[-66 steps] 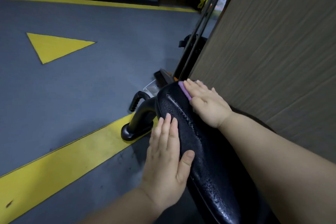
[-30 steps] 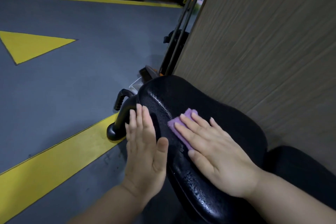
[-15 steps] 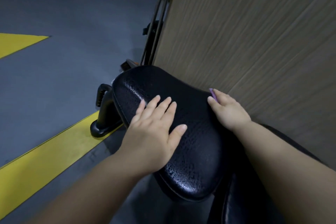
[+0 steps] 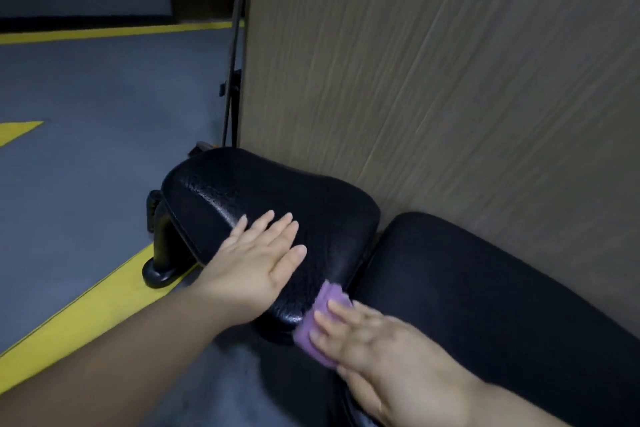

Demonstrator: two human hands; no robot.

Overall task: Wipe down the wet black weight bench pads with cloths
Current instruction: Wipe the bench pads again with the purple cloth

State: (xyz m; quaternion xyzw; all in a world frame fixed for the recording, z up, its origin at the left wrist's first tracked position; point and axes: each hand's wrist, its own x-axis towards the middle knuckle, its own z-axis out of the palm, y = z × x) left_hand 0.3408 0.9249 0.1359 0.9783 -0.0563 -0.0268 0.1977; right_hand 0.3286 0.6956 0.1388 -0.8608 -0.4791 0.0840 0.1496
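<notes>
The purple cloth (image 4: 323,317) has been drawn back to the near corner of the seat pad (image 4: 277,191), pressed under the right hand (image 4: 374,340) (fingers straight). The left hand (image 4: 258,262) is laid flat on top, holding nothing; the back pad (image 4: 485,288) probably remains.

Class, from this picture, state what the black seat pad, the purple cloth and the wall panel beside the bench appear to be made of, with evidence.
Black seat pad: probably vinyl or faux leather, glossy; pebbled grain catches light. Purple cloth: soft matte fabric, perhaps microfibre; folded layers show. Wall panel: likely wood-effect laminate, matte; streaky grain lines run across it.
</notes>
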